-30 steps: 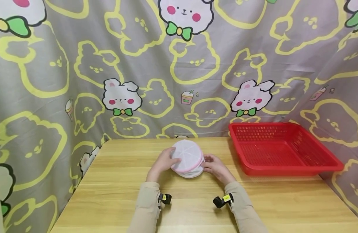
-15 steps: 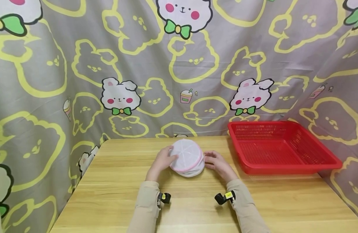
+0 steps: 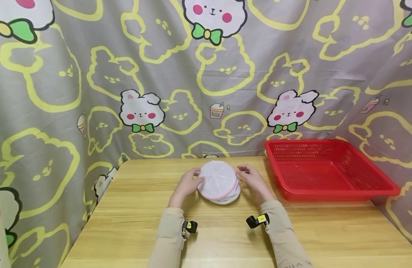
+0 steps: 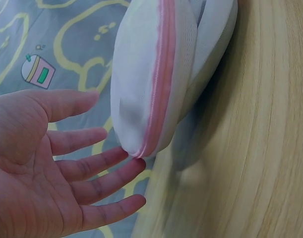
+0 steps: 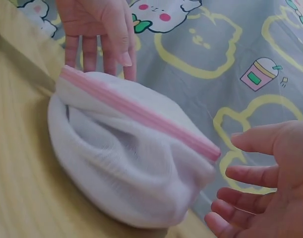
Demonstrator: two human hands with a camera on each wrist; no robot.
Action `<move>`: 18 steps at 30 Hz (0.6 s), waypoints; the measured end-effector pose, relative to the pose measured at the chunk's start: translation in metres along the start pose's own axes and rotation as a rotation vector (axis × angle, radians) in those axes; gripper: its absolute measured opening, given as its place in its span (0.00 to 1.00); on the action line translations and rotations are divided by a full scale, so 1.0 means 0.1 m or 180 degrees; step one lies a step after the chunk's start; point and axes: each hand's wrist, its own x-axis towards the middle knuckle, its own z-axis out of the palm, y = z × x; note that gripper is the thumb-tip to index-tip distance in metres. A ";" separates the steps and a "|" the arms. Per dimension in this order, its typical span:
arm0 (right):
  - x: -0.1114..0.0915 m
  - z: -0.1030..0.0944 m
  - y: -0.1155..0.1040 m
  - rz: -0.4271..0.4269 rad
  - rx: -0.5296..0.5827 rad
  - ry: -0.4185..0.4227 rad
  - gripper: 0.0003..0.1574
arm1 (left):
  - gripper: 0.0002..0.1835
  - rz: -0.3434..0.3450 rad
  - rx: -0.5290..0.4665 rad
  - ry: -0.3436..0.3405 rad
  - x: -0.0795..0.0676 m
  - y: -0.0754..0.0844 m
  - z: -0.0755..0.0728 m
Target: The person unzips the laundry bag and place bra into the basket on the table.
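A round white mesh laundry bag with a pink zipped rim rests on the table, its upper disc tilted over a slumped lower part. My left hand is at the bag's left side. In the left wrist view the fingers are spread and fairly straight, two tips right at the bag's pink rim. On the other side, my right hand has its fingertips close to the upper right edge. The right wrist view shows those fingers loosely bent beside the bag, gripping nothing, and the lower mesh in creased folds.
A red perforated plastic basket stands at the right rear of the wooden table. A grey curtain with cartoon bunnies hangs behind the table and along its sides.
My right fingers have come off the bag's right edge and moved up and away slightly. The bag's lower part sits a little farther right. My left hand stays nearly in place.
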 end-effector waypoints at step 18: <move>0.18 0.12 -0.02 -0.0043 -0.0646 0.0147 0.22 | 0.25 -0.0004 -0.0103 -0.0029 0.02 -0.05 -0.03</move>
